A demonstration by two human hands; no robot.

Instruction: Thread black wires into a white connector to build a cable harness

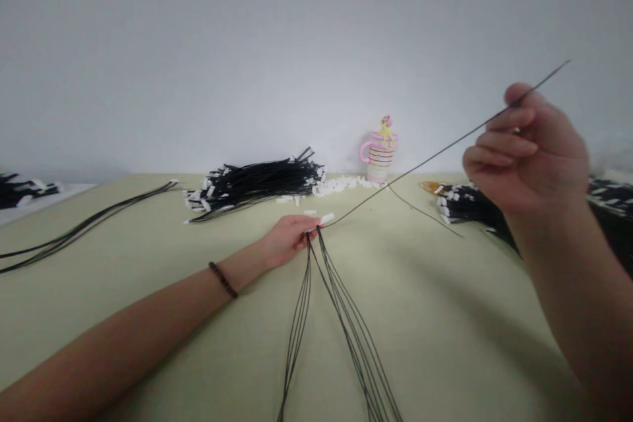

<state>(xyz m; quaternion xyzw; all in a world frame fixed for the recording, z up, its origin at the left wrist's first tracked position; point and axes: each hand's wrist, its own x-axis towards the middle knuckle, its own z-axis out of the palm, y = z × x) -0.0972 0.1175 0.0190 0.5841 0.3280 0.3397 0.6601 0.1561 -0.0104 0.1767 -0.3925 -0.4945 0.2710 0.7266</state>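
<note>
Head view. Left hand (287, 237): low over the middle of the table (247, 369), thumb and fingers pinched together on the gathered ends of several black wires (347, 313). A white piece (327, 218) sits at its fingertips; gripped or merely behind them, cannot tell. Right hand (548, 158): raised well above the table, thumb and forefinger closed on one dark strand (445, 148), the other fingers curled loosely and apparently with nothing in them.

Step in hand, as judged: one strand held out straight between the hands. To do it well: keep the left pinch firm right at the gathered ends, so the rest do not slip; pull lightly along the strand's own line, no sideways jerk; keep it clear of the hanging wires, since thin strands probably snag easily.

Orientation: the strand's long axis is a nearly straight diagonal, climbing from the left fingertips to the right hand; its tip projects past the right pinch, pointing up and rightward. The black wires hang from the left fingers in two narrow fans, long axes running towards the wearer, far ends out of frame
</note>
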